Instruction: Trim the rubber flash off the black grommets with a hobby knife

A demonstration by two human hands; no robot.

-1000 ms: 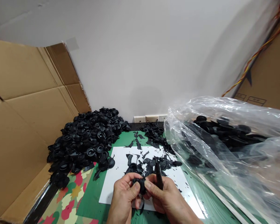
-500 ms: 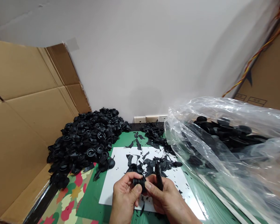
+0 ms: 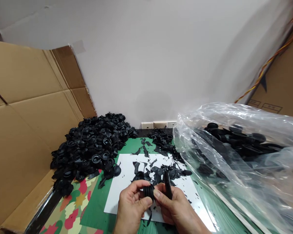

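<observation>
My left hand [image 3: 133, 206] is closed on a small ribbed black rubber part [image 3: 148, 191], thumb in front and fingers behind. My right hand [image 3: 172, 204] pinches the part's right end between thumb and forefinger. A dark slender tool [image 3: 167, 184] stands up out of the same hand, gripped in it; its working end is hidden. A thin black strip [image 3: 149, 217] hangs below the hands. Beneath them lies a white sheet [image 3: 112, 198] strewn with torn black rubber scraps [image 3: 160, 174].
A heap of black ribbed parts [image 3: 95, 146] rises at the left against a cardboard box [image 3: 26, 113]. More scraps [image 3: 161, 136] lie at the back by the wall. On the right, a clear plastic bag [image 3: 200, 130] holds black rubber pieces. Green sheeting [image 3: 95, 214] covers the table.
The ribbed part has turned in my fingers, so more of its ribs show. Both hands have shifted slightly right in view, and the camera has moved a little.
</observation>
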